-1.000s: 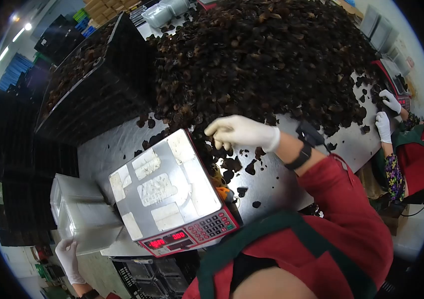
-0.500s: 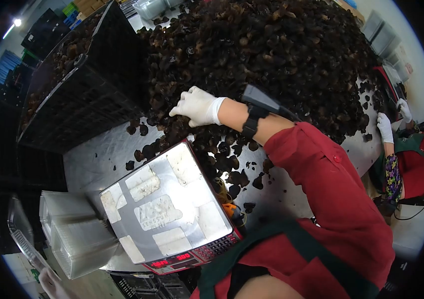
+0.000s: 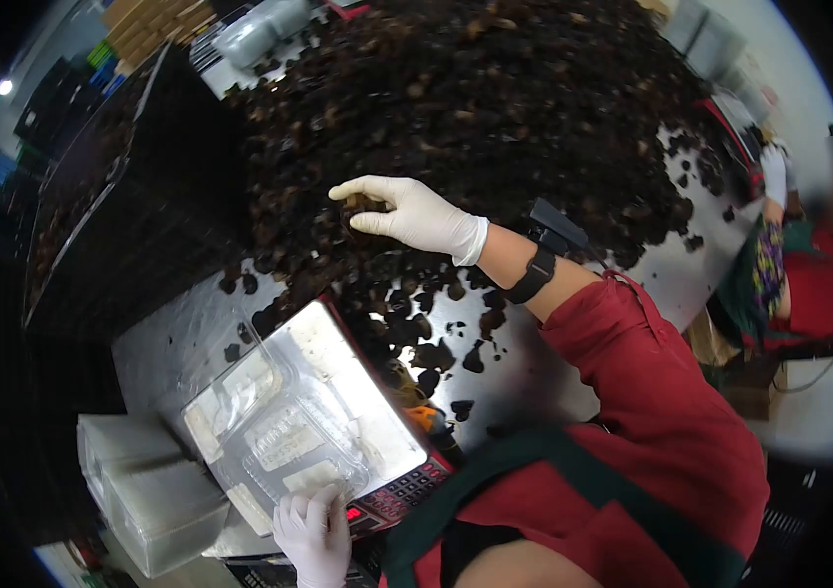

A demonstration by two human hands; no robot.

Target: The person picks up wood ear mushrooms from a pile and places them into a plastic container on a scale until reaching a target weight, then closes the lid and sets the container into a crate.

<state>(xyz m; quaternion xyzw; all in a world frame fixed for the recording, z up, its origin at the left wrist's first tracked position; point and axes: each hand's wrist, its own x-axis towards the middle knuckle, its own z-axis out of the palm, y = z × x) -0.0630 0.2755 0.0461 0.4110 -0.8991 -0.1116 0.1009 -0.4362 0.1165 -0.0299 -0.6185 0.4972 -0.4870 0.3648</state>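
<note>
My gloved left hand (image 3: 313,534) pinches the near edge of a clear plastic tray (image 3: 255,461), a hinged clamshell lying open above the scale's plate. Beneath it is the red digital scale (image 3: 387,446), its metal plate patched with worn tape. My gloved right hand (image 3: 421,218) is over the near side of a big heap of dark wood ear mushrooms (image 3: 495,108). Its thumb and fingers are curled round a brown wood ear piece, partly hidden by the hand.
A black crate (image 3: 142,196) of mushrooms stands at the left. Stacked clear trays (image 3: 157,500) sit left of the scale. Loose pieces litter the metal table (image 3: 171,338). An orange-handled tool (image 3: 423,418) lies beside the scale. A co-worker (image 3: 798,265) is at the right.
My left hand has brought the clear tray from the lower left over the scale. My right hand has lifted off the heap and turned, with a mushroom piece in its fingers. The view has shifted.
</note>
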